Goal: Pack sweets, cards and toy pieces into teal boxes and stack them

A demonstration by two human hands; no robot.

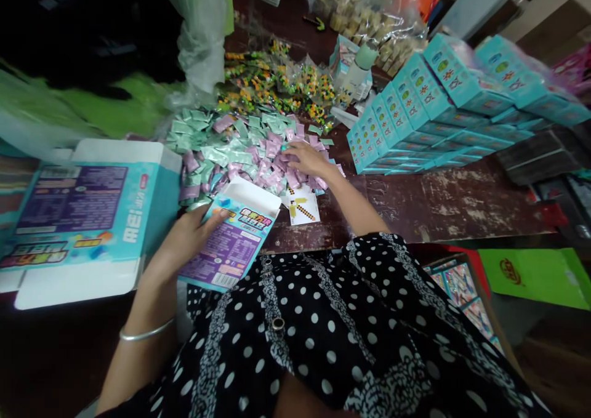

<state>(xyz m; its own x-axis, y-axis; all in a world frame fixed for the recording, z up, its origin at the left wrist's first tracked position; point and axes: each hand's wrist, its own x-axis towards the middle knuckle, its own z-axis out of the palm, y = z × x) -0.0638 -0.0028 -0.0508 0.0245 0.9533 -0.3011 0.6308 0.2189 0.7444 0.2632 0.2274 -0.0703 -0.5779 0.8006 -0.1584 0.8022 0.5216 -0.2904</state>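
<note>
My left hand (189,236) holds a small teal and purple carton (233,242) with its top flap open, tilted toward me at the table's near edge. My right hand (307,159) rests fingers-down on a heap of pink and mint green sachets (231,153), touching the pink ones at the heap's right side. A white printed leaflet (303,207) lies on the table just below that hand. A silver bangle sits on my left wrist.
A big flattened teal carton (78,218) lies at the left. Rows of finished teal boxes (429,110) stand at the right. Small bags of coloured pieces (281,79) and clear plastic bags lie behind the heap. Green paper (538,276) and a box sit low right.
</note>
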